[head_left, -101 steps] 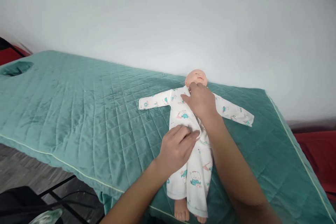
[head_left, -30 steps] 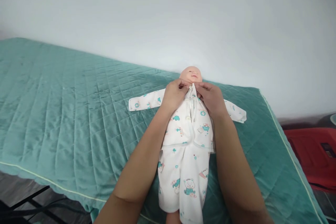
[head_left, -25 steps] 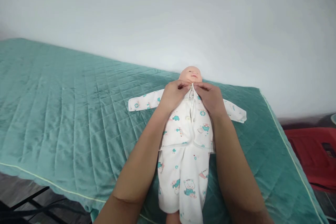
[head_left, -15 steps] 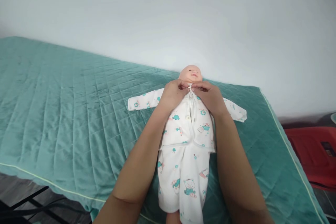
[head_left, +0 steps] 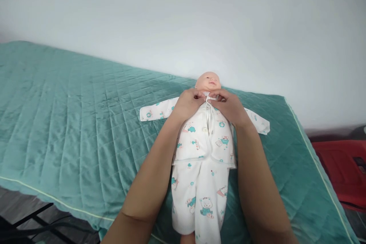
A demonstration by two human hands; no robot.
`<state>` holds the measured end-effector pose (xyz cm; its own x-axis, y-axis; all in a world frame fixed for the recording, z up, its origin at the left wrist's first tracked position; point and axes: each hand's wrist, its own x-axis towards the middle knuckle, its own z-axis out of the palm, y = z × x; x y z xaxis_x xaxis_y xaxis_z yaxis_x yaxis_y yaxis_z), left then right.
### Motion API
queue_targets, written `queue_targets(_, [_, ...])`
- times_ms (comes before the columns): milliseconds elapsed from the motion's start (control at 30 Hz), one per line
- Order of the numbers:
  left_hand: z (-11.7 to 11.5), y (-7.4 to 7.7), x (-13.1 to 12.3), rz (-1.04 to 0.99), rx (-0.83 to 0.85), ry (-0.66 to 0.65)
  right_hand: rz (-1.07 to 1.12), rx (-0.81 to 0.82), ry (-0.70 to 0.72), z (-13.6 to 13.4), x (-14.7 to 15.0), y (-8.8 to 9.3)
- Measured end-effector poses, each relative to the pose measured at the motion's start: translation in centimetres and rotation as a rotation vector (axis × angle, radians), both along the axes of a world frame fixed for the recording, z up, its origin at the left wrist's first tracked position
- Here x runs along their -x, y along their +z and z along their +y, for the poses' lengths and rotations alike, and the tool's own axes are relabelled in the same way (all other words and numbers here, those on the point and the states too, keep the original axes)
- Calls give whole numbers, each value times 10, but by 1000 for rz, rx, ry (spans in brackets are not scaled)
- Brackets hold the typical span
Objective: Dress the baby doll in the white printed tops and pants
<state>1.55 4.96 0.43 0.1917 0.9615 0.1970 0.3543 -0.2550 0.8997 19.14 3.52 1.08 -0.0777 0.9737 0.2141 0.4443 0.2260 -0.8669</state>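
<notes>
A baby doll point(head_left: 208, 81) lies on its back, wearing a white printed jacket point(head_left: 191, 144) and matching trousers point(head_left: 187, 194). Just below its chin, my left hand point(head_left: 189, 103) pinches the left edge of the jacket's front opening at the collar. Opposite it, my right hand point(head_left: 227, 103) has its fingers closed on the other collar edge. A thin white tie point(head_left: 208, 101) runs between my fingertips. Lower down, the jacket fronts meet over the doll's belly. Both sleeves stretch out sideways, and one foot shows below a trouser leg.
The doll rests on a green quilted cover point(head_left: 71, 122) with pale piping along its edge. Behind it rises a plain pale wall point(head_left: 171, 19). A red plastic object point(head_left: 340, 167) stands beyond the right edge, and dark metal legs point(head_left: 37, 217) show at lower left.
The fingers of my right hand have shifted slightly at the collar, around the tie. My left hand keeps its place, and the doll lies as before.
</notes>
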Motion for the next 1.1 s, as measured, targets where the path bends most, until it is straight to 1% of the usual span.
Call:
queue_targets(133, [0,0,2,-48,20,-20,0,-10,8,-1,0,1])
queue_targets(233, [-2,2,0,-40,24,-14,9,14,-1,-1,1,2])
queue_targets(367, [-6,7,-6,12,19,32,11,31,-2,-2,1,3])
queue_targets(467, [-7,7,-8,38,-3,62,19,33,-2,-2,0,3])
queue_targets(667, [0,-2,1,-41,15,-36,101,62,-12,0,-3,-1])
queue_targets(733, [1,-3,1,-66,15,-53,136,69,-11,0,-4,-3])
queue_targets(867, [-1,0,-1,-73,29,-45,173,73,8,2,-6,-7])
queue_targets(1033, [0,1,-3,-44,3,-41,236,77,-8,4,-7,-11])
queue_targets(1100, [1,0,-4,-32,-14,-24,227,81,-18,4,-7,-11])
